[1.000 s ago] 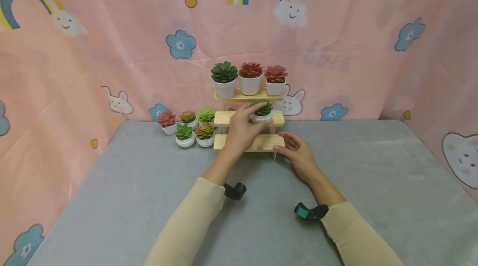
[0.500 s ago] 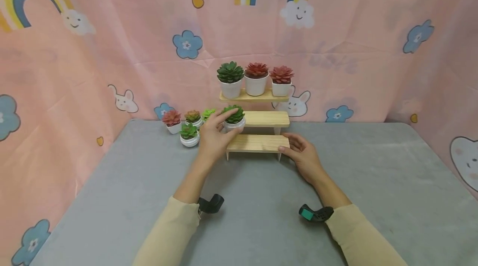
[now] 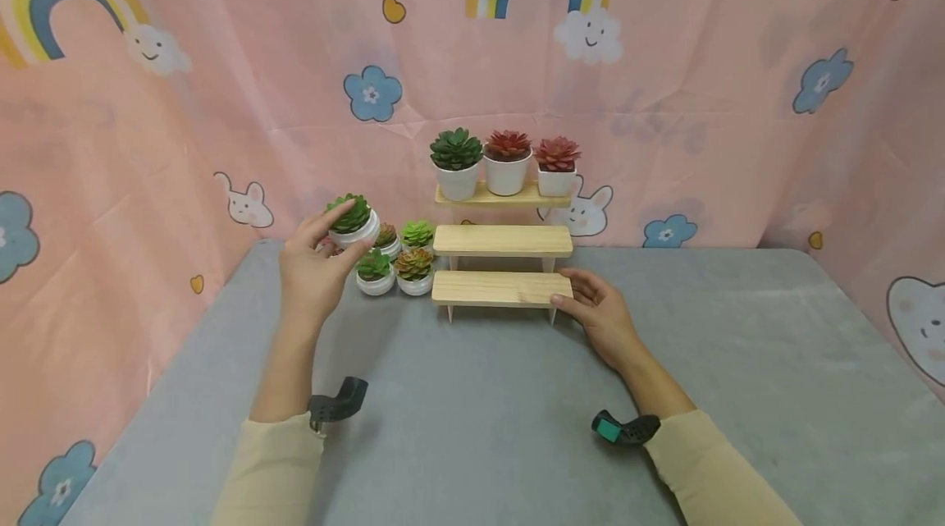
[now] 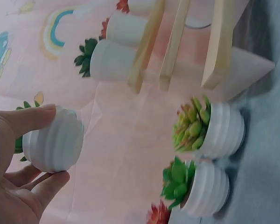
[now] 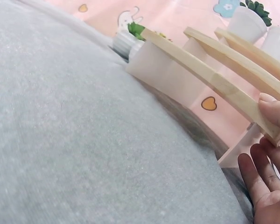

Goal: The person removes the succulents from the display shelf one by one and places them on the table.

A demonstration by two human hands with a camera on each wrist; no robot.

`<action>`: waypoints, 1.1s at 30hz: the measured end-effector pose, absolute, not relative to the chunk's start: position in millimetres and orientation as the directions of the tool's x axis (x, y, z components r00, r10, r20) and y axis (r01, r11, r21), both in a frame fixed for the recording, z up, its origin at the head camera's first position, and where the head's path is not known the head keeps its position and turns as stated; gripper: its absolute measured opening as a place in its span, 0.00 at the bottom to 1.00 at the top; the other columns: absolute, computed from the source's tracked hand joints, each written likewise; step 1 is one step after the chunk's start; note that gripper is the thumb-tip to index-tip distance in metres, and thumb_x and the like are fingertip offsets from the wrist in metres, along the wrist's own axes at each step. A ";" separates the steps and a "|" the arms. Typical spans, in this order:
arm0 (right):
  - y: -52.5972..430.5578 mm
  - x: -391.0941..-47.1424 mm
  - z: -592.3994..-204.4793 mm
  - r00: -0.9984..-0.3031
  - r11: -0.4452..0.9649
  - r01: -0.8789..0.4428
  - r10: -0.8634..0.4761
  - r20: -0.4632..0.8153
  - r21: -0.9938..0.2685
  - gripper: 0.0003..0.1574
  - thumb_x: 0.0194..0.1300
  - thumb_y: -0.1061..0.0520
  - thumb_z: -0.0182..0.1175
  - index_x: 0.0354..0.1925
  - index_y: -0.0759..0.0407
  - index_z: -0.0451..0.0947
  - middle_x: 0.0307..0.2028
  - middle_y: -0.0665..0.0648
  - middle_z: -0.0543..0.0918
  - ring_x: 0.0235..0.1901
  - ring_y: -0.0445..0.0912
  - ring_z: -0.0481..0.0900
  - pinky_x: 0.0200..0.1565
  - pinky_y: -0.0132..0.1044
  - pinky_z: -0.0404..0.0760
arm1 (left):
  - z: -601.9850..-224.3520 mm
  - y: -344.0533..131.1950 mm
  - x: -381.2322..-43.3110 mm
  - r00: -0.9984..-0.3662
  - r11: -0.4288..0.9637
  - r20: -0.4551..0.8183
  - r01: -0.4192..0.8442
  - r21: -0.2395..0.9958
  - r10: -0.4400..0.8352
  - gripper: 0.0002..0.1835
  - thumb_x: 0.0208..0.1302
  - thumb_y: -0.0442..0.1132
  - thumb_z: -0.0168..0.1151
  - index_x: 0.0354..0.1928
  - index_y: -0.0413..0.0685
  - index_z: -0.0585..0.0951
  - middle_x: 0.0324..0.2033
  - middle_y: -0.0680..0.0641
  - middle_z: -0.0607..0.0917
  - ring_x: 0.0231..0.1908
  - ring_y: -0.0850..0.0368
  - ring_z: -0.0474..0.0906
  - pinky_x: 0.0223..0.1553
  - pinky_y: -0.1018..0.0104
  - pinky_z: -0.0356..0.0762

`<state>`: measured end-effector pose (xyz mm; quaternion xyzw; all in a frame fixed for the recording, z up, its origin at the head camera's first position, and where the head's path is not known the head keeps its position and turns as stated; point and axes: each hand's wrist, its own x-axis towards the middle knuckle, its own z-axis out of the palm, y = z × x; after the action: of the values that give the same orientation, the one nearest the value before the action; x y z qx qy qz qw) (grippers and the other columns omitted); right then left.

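My left hand (image 3: pixel 312 276) holds a potted succulent (image 3: pixel 358 222) with green leaves and a round, ribbed white pot, pinched between thumb and fingers. It is raised above the left end of a group of small pots, and the left wrist view shows the pot (image 4: pixel 56 140) tilted in that hand. My right hand (image 3: pixel 601 319) grips the right end of the lowest board of a three-step wooden stand (image 3: pixel 502 241), thumb on the board and fingers below. Three potted succulents, one green (image 3: pixel 456 166) and two red, stand on the top step. Both lower steps are bare.
Left of the stand are small succulents in white pots: a light green one (image 3: pixel 417 235), a green one (image 3: pixel 375 270), a yellowish-brown one (image 3: pixel 414 267) and a partly hidden brownish one (image 3: pixel 387 237). A pink patterned cloth (image 3: pixel 295 99) hangs behind the grey table (image 3: pixel 472 411).
My left hand has carried the green succulent off the middle step, leftward past the stand to above the small pots. My right hand stays at the stand's lowest board.
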<state>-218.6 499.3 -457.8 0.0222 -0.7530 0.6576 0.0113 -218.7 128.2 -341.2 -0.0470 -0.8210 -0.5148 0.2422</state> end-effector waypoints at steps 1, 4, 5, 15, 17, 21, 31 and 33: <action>499.0 -218.3 -458.3 -0.999 0.134 -0.047 -0.019 0.045 -0.990 0.37 0.68 0.58 0.66 0.70 0.67 0.66 0.70 0.67 0.71 0.53 0.30 0.77 0.51 0.18 0.79 | -341.7 123.5 -218.5 -0.879 0.475 0.442 0.317 0.821 -0.177 0.26 0.60 0.37 0.74 0.62 0.57 0.83 0.65 0.44 0.79 0.68 0.48 0.72 0.64 0.48 0.78; 498.5 -217.6 -459.2 -0.999 0.136 -0.047 -0.021 0.044 -0.990 0.37 0.68 0.58 0.66 0.70 0.67 0.66 0.69 0.68 0.71 0.53 0.30 0.76 0.51 0.18 0.79 | -345.6 112.2 -219.5 -0.884 0.478 0.431 0.304 0.824 -0.182 0.27 0.61 0.38 0.74 0.63 0.56 0.82 0.65 0.45 0.79 0.70 0.48 0.72 0.66 0.47 0.75; 498.5 -217.4 -459.1 -0.999 0.138 -0.048 -0.022 0.045 -0.989 0.37 0.68 0.58 0.66 0.70 0.67 0.66 0.69 0.68 0.71 0.53 0.30 0.76 0.52 0.18 0.79 | -347.1 109.3 -220.0 -0.885 0.477 0.427 0.299 0.827 -0.186 0.27 0.61 0.38 0.74 0.63 0.56 0.82 0.65 0.45 0.79 0.70 0.48 0.71 0.67 0.47 0.74; 501.1 -218.7 -455.7 -0.997 0.149 -0.079 -0.032 0.075 -0.986 0.36 0.69 0.58 0.66 0.70 0.67 0.66 0.69 0.69 0.72 0.53 0.28 0.77 0.52 0.18 0.78 | -370.2 88.4 -235.0 -0.909 0.522 0.356 0.201 0.829 -0.216 0.27 0.61 0.35 0.73 0.64 0.51 0.81 0.66 0.40 0.77 0.71 0.43 0.69 0.66 0.47 0.75; 501.2 -218.4 -455.5 -0.997 0.149 -0.079 -0.034 0.075 -0.986 0.36 0.69 0.58 0.66 0.70 0.67 0.66 0.69 0.69 0.71 0.53 0.28 0.77 0.52 0.18 0.78 | -377.1 84.2 -238.6 -0.913 0.522 0.344 0.189 0.832 -0.218 0.27 0.61 0.34 0.72 0.64 0.50 0.81 0.65 0.39 0.77 0.70 0.41 0.70 0.65 0.46 0.75; 501.0 -217.7 -455.9 -0.996 0.138 -0.082 -0.035 0.078 -0.987 0.36 0.69 0.58 0.65 0.69 0.68 0.66 0.69 0.69 0.71 0.53 0.28 0.77 0.52 0.18 0.78 | -392.2 77.0 -245.2 -0.919 0.534 0.329 0.170 0.828 -0.217 0.27 0.60 0.35 0.73 0.63 0.50 0.81 0.66 0.38 0.77 0.69 0.40 0.71 0.65 0.46 0.76; 500.2 -218.6 -458.4 -0.997 0.114 -0.072 -0.028 0.069 -0.991 0.36 0.69 0.59 0.65 0.70 0.68 0.65 0.69 0.69 0.71 0.52 0.28 0.77 0.51 0.19 0.79 | -425.0 67.2 -250.0 -0.953 0.444 0.220 0.108 0.889 -0.208 0.29 0.59 0.32 0.72 0.64 0.51 0.80 0.67 0.41 0.76 0.71 0.46 0.68 0.69 0.51 0.73; 500.3 -218.7 -458.4 -0.998 0.115 -0.065 -0.025 0.063 -0.991 0.36 0.69 0.59 0.65 0.70 0.68 0.65 0.69 0.69 0.71 0.53 0.28 0.77 0.51 0.19 0.79 | -430.2 65.5 -251.0 -0.955 0.441 0.211 0.100 0.892 -0.209 0.29 0.60 0.32 0.72 0.64 0.51 0.80 0.68 0.41 0.75 0.71 0.46 0.67 0.69 0.51 0.73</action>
<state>-218.7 500.3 -458.4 0.0303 -0.7465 0.6645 0.0150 -251.0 65.5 -430.2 0.0326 -0.8360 -0.5278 0.1468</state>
